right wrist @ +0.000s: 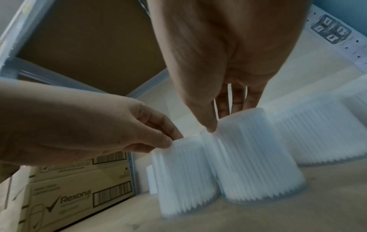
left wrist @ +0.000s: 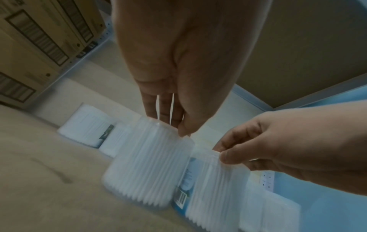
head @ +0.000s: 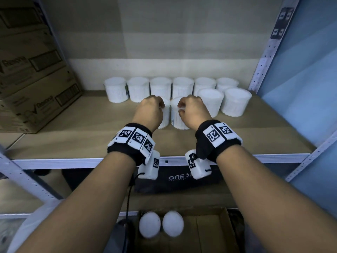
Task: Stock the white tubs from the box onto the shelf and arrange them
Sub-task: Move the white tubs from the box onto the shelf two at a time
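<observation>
Two tubs in my hands, both standing upright on the shelf (head: 73, 136), touching side by side; my left hand (head: 150, 111) pinches the rim of the left tub (left wrist: 147, 169) from above, thumb on the near side, fingers over the lid; my right hand (head: 193, 111) does the same on the right tub (right wrist: 258, 158). Behind them I see a back row of six tubs (head: 160, 88) along the wall, plus two more tubs (head: 224, 102) in front of it at right, near my right tub. Two tubs left in the box (head: 215, 232) below, lids (head: 161, 226) up. Rexona cartons (head: 34, 73) stacked at the shelf's left end.
</observation>
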Demonstrator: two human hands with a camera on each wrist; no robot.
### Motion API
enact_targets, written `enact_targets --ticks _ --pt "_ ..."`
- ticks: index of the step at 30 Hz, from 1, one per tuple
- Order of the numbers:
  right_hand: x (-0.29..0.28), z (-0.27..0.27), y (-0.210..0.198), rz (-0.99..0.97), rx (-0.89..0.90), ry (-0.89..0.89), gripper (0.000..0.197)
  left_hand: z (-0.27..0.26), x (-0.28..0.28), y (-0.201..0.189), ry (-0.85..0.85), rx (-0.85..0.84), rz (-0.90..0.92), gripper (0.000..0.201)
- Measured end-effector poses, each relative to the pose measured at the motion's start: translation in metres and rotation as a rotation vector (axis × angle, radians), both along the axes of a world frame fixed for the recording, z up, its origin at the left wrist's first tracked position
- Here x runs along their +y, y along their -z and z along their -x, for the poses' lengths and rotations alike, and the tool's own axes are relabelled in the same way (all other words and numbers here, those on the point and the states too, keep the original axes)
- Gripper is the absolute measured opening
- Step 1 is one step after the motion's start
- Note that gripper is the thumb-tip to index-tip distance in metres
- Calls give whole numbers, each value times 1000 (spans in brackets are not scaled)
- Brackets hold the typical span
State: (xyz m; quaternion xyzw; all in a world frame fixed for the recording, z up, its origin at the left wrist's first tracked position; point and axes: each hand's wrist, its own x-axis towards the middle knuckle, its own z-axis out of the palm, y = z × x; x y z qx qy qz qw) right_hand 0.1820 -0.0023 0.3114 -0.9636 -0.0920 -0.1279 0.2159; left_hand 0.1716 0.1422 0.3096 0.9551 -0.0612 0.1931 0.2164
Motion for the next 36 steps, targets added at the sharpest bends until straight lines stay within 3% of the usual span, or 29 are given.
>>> enact_targets --ticks 12,28,36 --pt "1 -51 -15 98 112 36 30 -50 -9 -11 -41 197 72 42" --pt "-2 -78 -13 46 69 32 29 -74 -13 -9 -51 131 99 38" --pt "-5 -79 -17 69 106 16 32 -76 -14 -17 -11 200 -18 38"
